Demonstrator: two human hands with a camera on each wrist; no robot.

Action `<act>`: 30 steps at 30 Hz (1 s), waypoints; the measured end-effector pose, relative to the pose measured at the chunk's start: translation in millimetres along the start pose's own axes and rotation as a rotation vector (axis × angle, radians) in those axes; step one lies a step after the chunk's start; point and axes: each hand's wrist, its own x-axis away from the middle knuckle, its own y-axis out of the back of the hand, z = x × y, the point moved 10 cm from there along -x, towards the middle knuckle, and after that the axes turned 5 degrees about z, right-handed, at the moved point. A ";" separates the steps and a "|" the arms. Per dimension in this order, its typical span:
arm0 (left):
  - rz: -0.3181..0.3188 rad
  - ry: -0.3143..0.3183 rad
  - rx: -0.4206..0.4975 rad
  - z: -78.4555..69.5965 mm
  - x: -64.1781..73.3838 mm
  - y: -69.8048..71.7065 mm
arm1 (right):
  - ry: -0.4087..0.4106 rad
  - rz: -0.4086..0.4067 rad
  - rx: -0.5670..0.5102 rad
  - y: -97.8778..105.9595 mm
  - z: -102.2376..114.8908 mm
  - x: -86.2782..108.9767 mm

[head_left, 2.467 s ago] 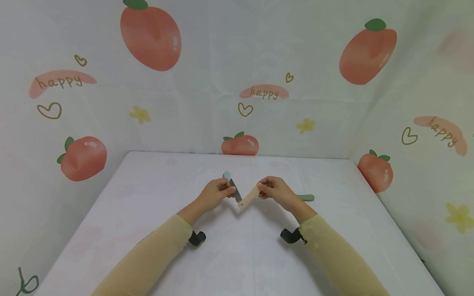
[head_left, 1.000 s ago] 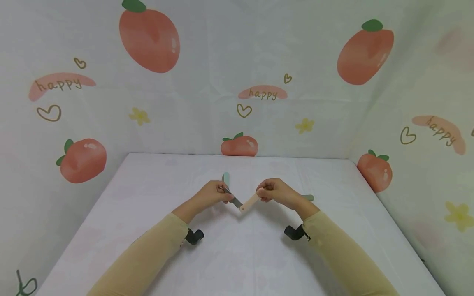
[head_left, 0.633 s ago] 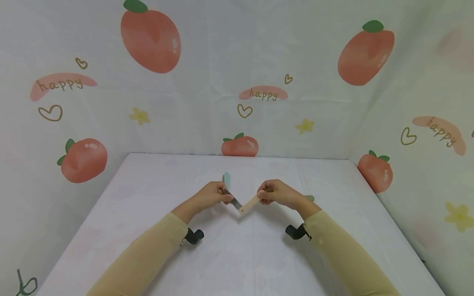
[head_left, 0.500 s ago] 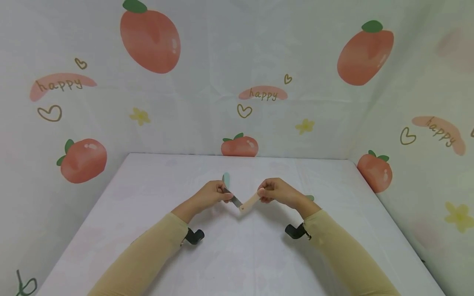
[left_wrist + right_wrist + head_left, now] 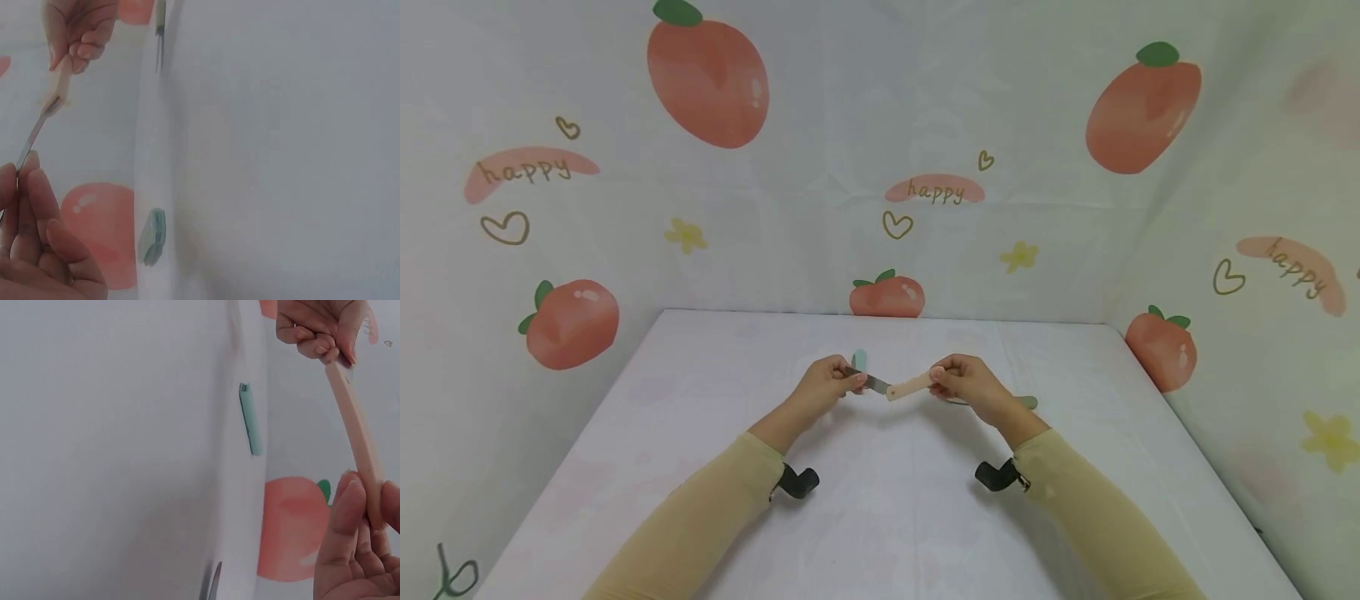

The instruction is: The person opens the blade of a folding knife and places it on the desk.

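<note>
The peach handle [image 5: 912, 386] looks like smooth plastic, more dull than shiny. The blade [image 5: 876, 384] joined to it is smooth grey metal. Behind the peach handle, to the left, the mint handle [image 5: 859, 361] looks like smooth plastic too. Under the peach handle, the white desk [image 5: 880, 517] looks smooth and dull. Nearer than the peach handle, the tan sleeves [image 5: 707, 517] are dull cloth.

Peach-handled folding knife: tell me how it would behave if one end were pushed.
The peach-handled folding knife would probably bend at the pivot, where blade and handle meet at an angle. Both parts look stiff, showing no sag. The slim handle suggests low weight.
</note>
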 end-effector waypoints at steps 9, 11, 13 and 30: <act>-0.096 0.034 0.088 4.6 -0.2 3.6 | -0.007 -0.104 -0.095 4.4 -8.5 -1.6; -0.116 0.037 0.109 6.0 -0.5 4.0 | -0.022 -0.135 -0.121 5.5 -10.5 -2.1; -0.138 0.033 0.136 6.1 -0.4 4.4 | -0.033 -0.162 -0.153 5.8 -11.6 -2.0; -0.301 0.043 0.371 15.9 -0.9 3.5 | 0.007 -0.305 -0.346 6.8 -19.5 -7.6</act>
